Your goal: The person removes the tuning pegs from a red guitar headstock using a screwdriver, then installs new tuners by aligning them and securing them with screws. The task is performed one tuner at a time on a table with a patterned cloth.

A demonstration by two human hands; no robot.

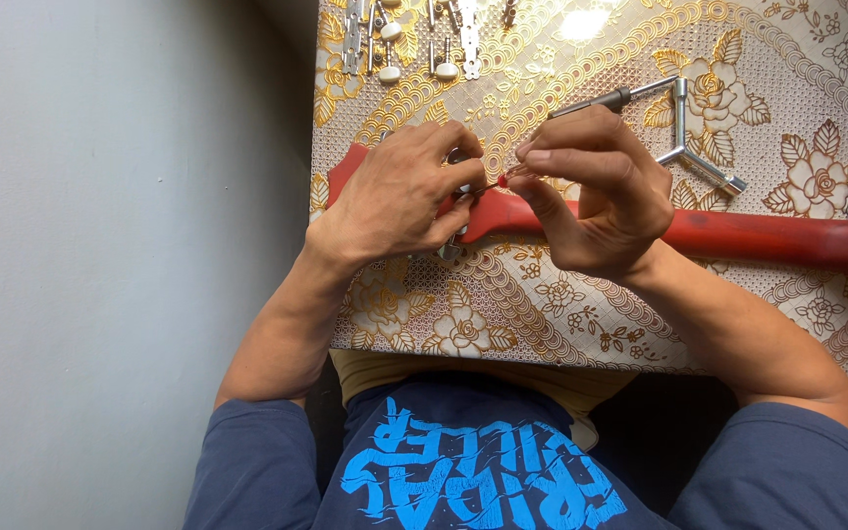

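Note:
A red guitar neck (768,236) lies face down across a table covered with a gold floral cloth (542,294). Its headstock (345,167) is at the left, mostly under my left hand (399,196), which presses on it and on a metal tuner there. My right hand (596,186) pinches a thin small tool with a red tip (503,181), whose point reaches toward the fingers of my left hand. What the tip touches is hidden by my fingers.
A silver multi-armed wrench (684,128) lies on the cloth just behind my right hand. Several metal tuners with pale knobs (404,44) rest at the far left of the table. A grey wall fills the left side.

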